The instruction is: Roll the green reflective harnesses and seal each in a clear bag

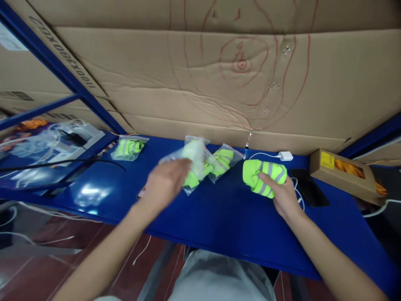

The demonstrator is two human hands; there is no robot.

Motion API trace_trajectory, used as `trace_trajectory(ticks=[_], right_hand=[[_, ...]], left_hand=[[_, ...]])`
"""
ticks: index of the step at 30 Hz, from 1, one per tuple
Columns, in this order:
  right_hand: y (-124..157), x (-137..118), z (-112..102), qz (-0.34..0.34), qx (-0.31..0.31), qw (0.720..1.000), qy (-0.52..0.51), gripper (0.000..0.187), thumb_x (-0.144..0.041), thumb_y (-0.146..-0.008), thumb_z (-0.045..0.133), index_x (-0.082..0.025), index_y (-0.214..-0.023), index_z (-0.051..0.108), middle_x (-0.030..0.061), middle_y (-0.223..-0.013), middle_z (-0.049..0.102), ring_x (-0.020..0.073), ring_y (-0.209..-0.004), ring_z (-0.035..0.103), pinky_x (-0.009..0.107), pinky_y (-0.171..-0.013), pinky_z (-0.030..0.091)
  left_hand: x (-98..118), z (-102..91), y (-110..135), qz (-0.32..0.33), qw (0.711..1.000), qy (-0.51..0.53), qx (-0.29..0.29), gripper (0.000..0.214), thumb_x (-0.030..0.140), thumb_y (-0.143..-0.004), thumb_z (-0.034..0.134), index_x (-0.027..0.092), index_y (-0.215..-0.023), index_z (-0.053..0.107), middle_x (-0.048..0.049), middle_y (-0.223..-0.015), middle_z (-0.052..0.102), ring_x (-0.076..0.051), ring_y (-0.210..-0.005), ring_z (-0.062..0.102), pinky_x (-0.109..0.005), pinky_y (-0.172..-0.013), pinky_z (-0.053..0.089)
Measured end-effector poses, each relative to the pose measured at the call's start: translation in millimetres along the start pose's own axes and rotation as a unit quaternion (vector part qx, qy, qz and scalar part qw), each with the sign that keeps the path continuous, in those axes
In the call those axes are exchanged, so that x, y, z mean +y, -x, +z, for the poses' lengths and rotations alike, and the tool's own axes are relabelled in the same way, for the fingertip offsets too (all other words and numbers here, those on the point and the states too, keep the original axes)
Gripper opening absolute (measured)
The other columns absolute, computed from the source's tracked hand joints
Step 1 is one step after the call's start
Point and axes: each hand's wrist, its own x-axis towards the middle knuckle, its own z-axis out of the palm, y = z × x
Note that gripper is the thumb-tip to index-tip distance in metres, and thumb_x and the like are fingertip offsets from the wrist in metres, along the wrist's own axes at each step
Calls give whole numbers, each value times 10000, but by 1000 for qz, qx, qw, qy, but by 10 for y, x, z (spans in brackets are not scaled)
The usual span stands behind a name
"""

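Note:
My right hand (285, 197) grips a folded neon-yellow reflective vest (265, 177) with grey stripes, the thumb pressed on top of it above the blue table. Left of it, my left hand (169, 182) is smeared by motion, its fingers closed on a whitish clear plastic bag (196, 158). Behind and below that bag lie bagged vests, partly covered by it. One bagged vest (224, 161) rests between my two hands, near the back of the table. Another bagged vest (129, 147) lies farther left.
The blue table (219, 221) backs onto a cardboard sheet (203, 104) with red rings drawn on it. At right are a black phone (310, 188), a white charger (285, 156) with cable, and a cardboard box (344, 173). Cables and a power strip (90, 136) crowd the left.

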Motion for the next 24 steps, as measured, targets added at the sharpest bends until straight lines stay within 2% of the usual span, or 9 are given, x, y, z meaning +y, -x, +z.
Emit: trace_trajectory(ticks=[1, 2, 4, 6, 10, 13, 17, 20, 24], right_hand=[[-25, -5, -24, -5, 7, 1000, 1, 558, -369, -596, 979, -198, -1080, 761, 80, -1069, 802, 301, -940, 782, 426, -833, 666], [-44, 5, -53, -7, 7, 1000, 9, 550, -374, -601, 977, -199, -1077, 763, 81, -1078, 801, 301, -951, 781, 421, -836, 665], [-55, 59, -125, 1, -6, 999, 44, 563, -383, -608, 973, -205, -1098, 762, 79, -1084, 800, 301, -959, 781, 403, -822, 666], [-27, 132, -206, 26, -27, 996, 86, 595, -387, -594, 979, -205, -1116, 759, 77, -1060, 804, 301, -939, 784, 385, -786, 669], [79, 203, -314, 67, -38, 992, 96, 587, -393, -594, 979, -200, -1101, 755, 73, -1032, 809, 296, -924, 786, 369, -765, 668], [144, 169, -314, 61, -46, 996, 42, 560, -379, -613, 971, -203, -1097, 753, 70, -1051, 807, 293, -943, 784, 378, -797, 665], [182, 104, -282, 57, -39, 998, 7, 529, -375, -617, 969, -200, -1071, 762, 69, -1036, 809, 291, -925, 784, 384, -792, 662], [185, 70, -272, 77, -42, 996, -14, 533, -384, -628, 963, -199, -1086, 762, 76, -1053, 806, 300, -935, 781, 403, -804, 660], [157, 70, -279, 90, -40, 995, -7, 534, -406, -639, 955, -197, -1089, 759, 82, -1065, 802, 306, -959, 775, 413, -832, 650]], left_hand=[[276, 19, 189, 81, 997, 12, -7, 322, 275, -1047, 477, 185, -1281, 679, -106, -1287, 721, -270, -1186, 667, -420, -1029, 515], [534, 45, 364, 124, 992, 16, -33, 310, 217, -1040, 479, 197, -1280, 674, -98, -1258, 731, -257, -1119, 690, -420, -983, 536], [942, 102, 615, 142, 983, 27, -112, 290, 227, -1016, 543, 193, -1281, 656, -100, -1193, 741, -264, -1001, 709, -445, -891, 565], [1163, 156, 700, 124, 972, 64, -187, 437, 355, -961, 659, 186, -1360, 598, -130, -1266, 702, -308, -1081, 688, -498, -930, 563], [1271, 269, 526, 70, 966, 107, -224, 998, 694, -800, 728, 184, -1573, 354, -237, -1589, 415, -437, -1426, 454, -638, -1113, 431], [1374, 404, 374, 60, 961, 111, -248, 1223, 827, -723, 684, 213, -1644, 165, -268, -1672, 239, -486, -1537, 255, -734, -1184, 262], [1517, 538, 269, 56, 955, 128, -262, 1107, 657, -778, 769, 237, -1624, 192, -234, -1628, 366, -451, -1504, 357, -691, -1178, 317], [1469, 543, 122, 60, 966, 156, -196, 983, 482, -837, 780, 259, -1601, 204, -174, -1584, 450, -372, -1457, 447, -615, -1192, 349], [1289, 555, -198, 88, 975, 173, -105, 987, 469, -858, 765, 258, -1606, 157, -156, -1550, 487, -339, -1428, 476, -557, -1180, 378]])
